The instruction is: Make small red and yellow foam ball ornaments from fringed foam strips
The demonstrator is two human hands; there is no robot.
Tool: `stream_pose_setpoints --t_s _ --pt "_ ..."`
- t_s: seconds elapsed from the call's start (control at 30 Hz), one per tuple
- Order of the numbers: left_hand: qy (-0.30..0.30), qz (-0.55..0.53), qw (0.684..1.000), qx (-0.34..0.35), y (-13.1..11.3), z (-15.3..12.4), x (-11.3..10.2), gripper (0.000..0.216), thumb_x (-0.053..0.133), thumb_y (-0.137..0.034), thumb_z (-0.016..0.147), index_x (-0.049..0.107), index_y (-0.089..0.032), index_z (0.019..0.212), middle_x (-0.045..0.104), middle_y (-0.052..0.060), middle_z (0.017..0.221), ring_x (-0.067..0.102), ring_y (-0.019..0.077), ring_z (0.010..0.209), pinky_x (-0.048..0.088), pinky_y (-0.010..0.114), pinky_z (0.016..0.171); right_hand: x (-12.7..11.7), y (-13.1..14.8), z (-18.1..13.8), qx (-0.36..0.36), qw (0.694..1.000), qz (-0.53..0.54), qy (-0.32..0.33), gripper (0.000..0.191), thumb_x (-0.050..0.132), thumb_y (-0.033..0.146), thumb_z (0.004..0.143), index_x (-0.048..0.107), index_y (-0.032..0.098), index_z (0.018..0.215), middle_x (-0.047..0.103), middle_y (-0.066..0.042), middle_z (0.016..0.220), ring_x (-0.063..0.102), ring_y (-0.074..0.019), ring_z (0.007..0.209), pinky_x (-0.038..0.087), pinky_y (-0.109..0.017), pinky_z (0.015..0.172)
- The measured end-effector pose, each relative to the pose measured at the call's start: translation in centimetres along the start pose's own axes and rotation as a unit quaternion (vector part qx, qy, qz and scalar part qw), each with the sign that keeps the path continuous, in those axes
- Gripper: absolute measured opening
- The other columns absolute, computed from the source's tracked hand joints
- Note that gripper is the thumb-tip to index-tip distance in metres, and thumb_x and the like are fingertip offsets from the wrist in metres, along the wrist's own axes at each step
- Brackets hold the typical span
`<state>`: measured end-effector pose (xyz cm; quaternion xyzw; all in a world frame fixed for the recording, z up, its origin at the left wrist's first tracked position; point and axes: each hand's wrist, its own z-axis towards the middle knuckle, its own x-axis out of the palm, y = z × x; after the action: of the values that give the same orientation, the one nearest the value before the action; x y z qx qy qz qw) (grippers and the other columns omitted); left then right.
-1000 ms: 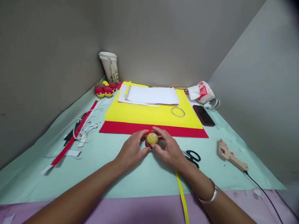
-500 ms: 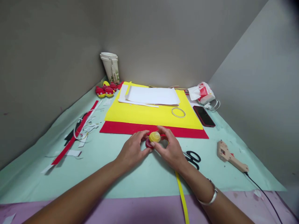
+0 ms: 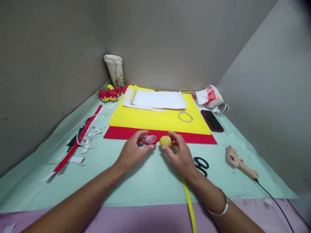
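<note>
Between the thumb and fingers of my left hand (image 3: pixel 132 152) is a small red cup-shaped piece (image 3: pixel 151 140), its pale hollow side facing up. My right hand (image 3: pixel 178 152) pinches a yellow ridged dome (image 3: pixel 165 141), rounded side toward me. The two pieces are side by side with a small gap between them, just in front of the red sheet (image 3: pixel 121 132). A long yellow strip (image 3: pixel 189 200) runs from under my right hand off the table's front edge. Beside my right wrist lie black-handled scissors (image 3: pixel 201 163), their blades hidden.
A beige glue gun (image 3: pixel 240 163) with a cord lies at right, beyond it a phone (image 3: pixel 212 121) and a tissue pack (image 3: pixel 211 97). White paper (image 3: pixel 157 99) and a ring (image 3: pixel 185 117) rest on a yellow sheet (image 3: pixel 145 119). Red strips and scraps (image 3: pixel 80 139) lie left, near cups (image 3: pixel 115 69).
My hands have moved slightly apart, separating the red and yellow pieces. The red piece has turned so its hollow side shows, and the yellow dome has shifted a little right.
</note>
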<state>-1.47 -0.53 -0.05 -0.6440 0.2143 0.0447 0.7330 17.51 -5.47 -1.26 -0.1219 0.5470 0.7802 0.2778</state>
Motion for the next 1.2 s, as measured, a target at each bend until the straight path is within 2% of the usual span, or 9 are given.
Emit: stream_pose_setpoints --t_s 0.2,0.43,0.5,0.57,0.67,0.8,0.9,1.1,1.2 --pt "-0.019 -0.208 0.976 -0.068 0.0 0.6 -1.0 0.050 0.074 -0.042 0.074 0.060 -0.017 0.116 0.065 0.008 0.108 0.063 0.0221 0.098 0.051 0.034 0.079 0.1 0.3 -0.3 -0.006 0.998 -0.014 0.055 0.046 0.065 0.022 0.082 0.052 0.021 0.126 0.063 -0.010 0.112 0.060 -0.0238 0.101 0.053 -0.040 0.085" --pt "-0.015 -0.302 0.949 -0.090 -0.2 0.8 -1.2 0.038 0.069 -0.041 0.080 0.062 -0.017 0.109 0.068 0.008 0.109 0.063 0.0212 0.097 0.048 0.034 0.082 0.1 0.1 -0.3 -0.043 0.993 -0.046 0.097 0.041 0.065 0.018 0.081 0.056 0.021 0.121 0.062 -0.010 0.113 0.058 -0.0248 0.104 0.049 -0.043 0.092" --pt "-0.019 -0.272 0.959 -0.072 -0.4 0.6 -1.1 0.041 0.069 -0.041 0.080 0.060 -0.017 0.112 0.067 0.009 0.110 0.062 0.0223 0.099 0.049 0.036 0.083 -0.2 0.4 -0.3 -0.071 0.993 -0.044 0.085 0.040 0.065 0.019 0.080 0.056 0.021 0.120 0.060 -0.011 0.117 0.056 -0.0257 0.110 0.047 -0.044 0.096" --pt "-0.033 -0.203 0.978 -0.022 -0.6 0.1 -0.9 0.044 0.070 -0.040 0.079 0.058 -0.018 0.115 0.065 0.008 0.109 0.062 0.0226 0.099 0.049 0.037 0.085 -0.5 1.0 -0.3 -0.095 0.994 -0.033 0.049 0.037 0.064 0.021 0.082 0.058 0.021 0.118 0.059 -0.011 0.119 0.054 -0.0261 0.113 0.045 -0.044 0.097" --pt "-0.062 -0.040 0.992 0.102 -1.0 -1.1 -0.4 0.047 0.072 -0.033 0.077 0.054 -0.021 0.119 0.065 0.007 0.109 0.062 0.0214 0.096 0.050 0.037 0.086 -1.0 2.0 -0.4 -0.070 0.997 0.010 0.000 0.024 0.060 0.025 0.087 0.061 0.023 0.111 0.064 -0.008 0.104 0.060 -0.0234 0.099 0.051 -0.038 0.083" --pt "-0.069 0.117 0.957 0.257 -1.4 -2.3 0.1 0.045 0.069 -0.026 0.080 0.050 -0.023 0.121 0.066 0.007 0.108 0.063 0.0205 0.091 0.052 0.036 0.082 -1.4 3.1 -0.7 0.040 0.991 0.121 0.039 0.024 0.057 0.036 0.091 0.061 0.022 0.110 0.068 -0.005 0.093 0.064 -0.0189 0.080 0.053 -0.031 0.066" --pt "-0.063 0.178 0.926 0.328 -1.2 -2.4 0.2 0.043 0.065 -0.024 0.084 0.047 -0.024 0.123 0.067 0.008 0.111 0.065 0.0221 0.096 0.054 0.036 0.082 -1.4 3.8 -0.8 0.091 0.981 0.151 0.078 0.027 0.059 0.037 0.089 0.061 0.022 0.110 0.069 -0.006 0.091 0.066 -0.0185 0.078 0.054 -0.028 0.061" --pt "-0.036 0.235 0.877 0.418 -0.6 -2.3 0.4 0.044 0.061 -0.017 0.087 0.043 -0.025 0.127 0.068 0.008 0.113 0.065 0.0223 0.105 0.052 0.037 0.091 -1.1 4.1 -0.7 0.134 0.978 0.135 0.087 0.021 0.059 0.030 0.085 0.064 0.020 0.103 0.070 -0.004 0.088 0.067 -0.0178 0.076 0.054 -0.027 0.059" --pt "-0.019 0.217 0.889 0.402 -0.9 -2.5 0.4 0.047 0.063 -0.019 0.086 0.043 -0.025 0.128 0.065 0.010 0.118 0.062 0.0235 0.110 0.052 0.038 0.092 -1.0 3.9 -0.7 0.129 0.980 0.132 0.080 0.017 0.058 0.030 0.086 0.064 0.020 0.099 0.070 -0.004 0.086 0.067 -0.0179 0.076 0.055 -0.028 0.061"
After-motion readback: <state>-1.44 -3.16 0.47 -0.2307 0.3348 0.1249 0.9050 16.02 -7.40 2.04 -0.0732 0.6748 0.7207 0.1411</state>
